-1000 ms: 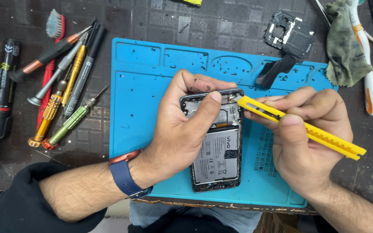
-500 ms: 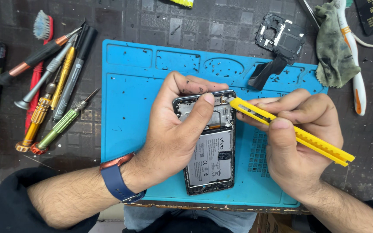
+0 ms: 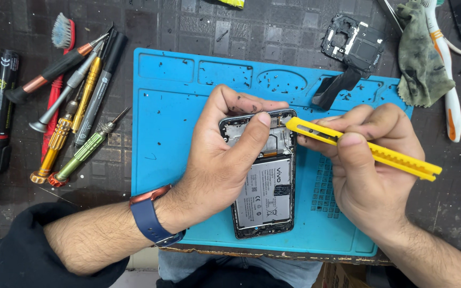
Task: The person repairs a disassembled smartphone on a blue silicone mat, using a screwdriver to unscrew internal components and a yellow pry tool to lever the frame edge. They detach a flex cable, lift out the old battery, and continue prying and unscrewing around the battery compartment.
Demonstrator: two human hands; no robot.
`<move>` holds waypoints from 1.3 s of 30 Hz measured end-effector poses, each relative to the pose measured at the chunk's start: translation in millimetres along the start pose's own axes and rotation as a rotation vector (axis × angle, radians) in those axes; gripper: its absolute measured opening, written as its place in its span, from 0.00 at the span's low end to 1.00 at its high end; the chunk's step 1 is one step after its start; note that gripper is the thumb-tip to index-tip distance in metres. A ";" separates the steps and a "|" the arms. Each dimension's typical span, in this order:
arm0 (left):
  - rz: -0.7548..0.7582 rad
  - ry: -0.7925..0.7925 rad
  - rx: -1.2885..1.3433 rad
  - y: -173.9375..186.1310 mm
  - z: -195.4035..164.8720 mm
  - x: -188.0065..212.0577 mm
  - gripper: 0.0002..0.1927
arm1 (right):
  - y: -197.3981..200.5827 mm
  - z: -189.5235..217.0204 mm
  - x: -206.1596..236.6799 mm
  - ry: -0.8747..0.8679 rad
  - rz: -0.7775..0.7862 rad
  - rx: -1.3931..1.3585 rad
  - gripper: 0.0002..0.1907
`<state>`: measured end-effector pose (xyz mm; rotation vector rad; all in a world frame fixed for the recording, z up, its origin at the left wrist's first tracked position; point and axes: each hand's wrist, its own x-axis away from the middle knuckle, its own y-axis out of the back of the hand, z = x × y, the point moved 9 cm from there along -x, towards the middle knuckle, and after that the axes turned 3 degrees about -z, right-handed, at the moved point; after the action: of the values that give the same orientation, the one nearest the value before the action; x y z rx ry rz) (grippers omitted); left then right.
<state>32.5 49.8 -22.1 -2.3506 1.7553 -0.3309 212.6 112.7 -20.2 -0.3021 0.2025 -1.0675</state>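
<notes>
lying on a blue mat (image 3: 177, 106), dark bench (image 3: 241, 26), left hand (image 3: 225, 165) gripping opened phone (image 3: 265, 186), right hand (image 3: 369, 176) pinching yellow cutter (image 3: 396, 157)

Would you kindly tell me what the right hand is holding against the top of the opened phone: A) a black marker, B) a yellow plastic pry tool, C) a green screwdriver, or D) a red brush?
B: the right hand grips a yellow plastic pry tool whose tip meets the upper edge of the opened phone, which the left hand steadies.

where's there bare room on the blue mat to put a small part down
Bare blue silicone mat between its left edge and the left hand. Crowded: the opened phone and right hand with the yellow plastic tool fill the middle and right; screwdrivers line the left.
</notes>
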 end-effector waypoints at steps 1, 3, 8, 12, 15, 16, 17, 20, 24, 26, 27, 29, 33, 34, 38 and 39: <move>0.000 0.000 -0.001 -0.2 -0.1 -0.2 0.08 | 1.5 -1.7 -0.3 -0.017 0.002 -0.030 0.08; 0.004 0.020 -0.003 0.3 1.0 0.0 0.08 | 4.3 -5.4 -0.4 -0.048 0.002 -0.079 0.08; 0.016 0.004 0.004 -0.2 -1.1 0.0 0.07 | 8.4 -8.7 0.2 -0.060 -0.004 -0.109 0.09; 0.017 0.025 0.052 -0.5 -0.8 -0.5 0.06 | 9.7 -10.9 -0.5 -0.078 -0.006 -0.131 0.11; 0.022 0.043 0.068 -0.4 -0.8 -0.5 0.06 | 11.0 -12.1 -0.9 -0.099 -0.012 -0.155 0.11; 0.023 0.049 0.067 -0.4 -0.6 -0.2 0.05 | 11.4 -12.3 -0.8 -0.102 -0.012 -0.157 0.11; 0.024 0.045 0.057 -0.3 -1.2 -0.2 0.05 | 11.2 -12.3 -0.9 -0.106 -0.012 -0.159 0.11; 0.026 0.047 0.050 -0.4 -0.9 0.1 0.06 | 10.3 -10.6 -1.5 -0.103 -0.008 -0.160 0.12; 0.035 0.054 0.070 -0.2 -1.0 -0.3 0.06 | 5.2 -5.2 -2.7 -0.081 0.000 -0.133 0.10; 0.038 0.051 0.056 -0.5 -2.0 -0.7 0.06 | 1.8 1.3 -2.4 -0.030 0.003 -0.093 0.09; 0.037 0.051 0.046 0.4 -2.8 -0.9 0.06 | -0.8 5.0 -1.5 0.009 0.003 -0.069 0.09; 0.041 0.058 0.052 0.4 -3.5 -1.0 0.06 | -4.8 13.7 -0.5 0.099 0.020 -0.004 0.10; 0.065 0.055 0.036 -0.1 -5.6 0.6 0.06 | -8.7 29.1 3.3 0.248 0.054 0.204 0.13; 0.072 0.046 0.012 -0.9 -6.0 1.1 0.07 | -8.7 31.6 4.6 0.267 0.060 0.257 0.13; 0.082 0.021 0.003 -1.0 -6.3 2.0 0.07 | -11.1 39.1 7.4 0.334 0.096 0.405 0.15; 0.087 -0.001 -0.019 -0.8 -7.8 2.0 0.07 | -12.4 40.8 7.3 0.353 0.106 0.414 0.15</move>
<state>31.6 48.0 -14.3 -2.2775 1.8619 -0.3017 218.4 106.6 22.2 0.2698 0.3021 -1.0246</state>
